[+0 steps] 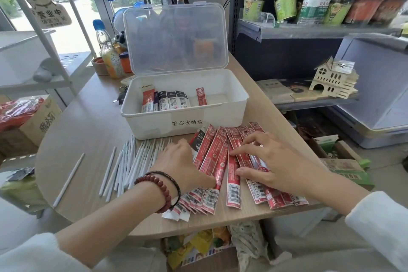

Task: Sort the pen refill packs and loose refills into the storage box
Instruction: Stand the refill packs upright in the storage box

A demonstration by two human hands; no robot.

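Touching the red refill packs (212, 150), the right hand (276, 161) lies spread; the left hand (176, 162) curls its fingers out of sight.

A small shop. Far right, a shelf (309, 33) carries cup noodles (254, 5) and bottled water (316, 4). An opening-hours sign (51, 15) hangs far left.

The storage box (145, 127) is opaque white, with black characters printed on its front wall; its lid (174, 37) is translucent and colourless. The refill packs (220, 161) on the desk (88, 130) are red with white ornamental print and white barcode panels at one end. The loose refills (125, 165) are plain white. The desk shows a pale wood grain. The bead bracelet (163, 192) is dark red.
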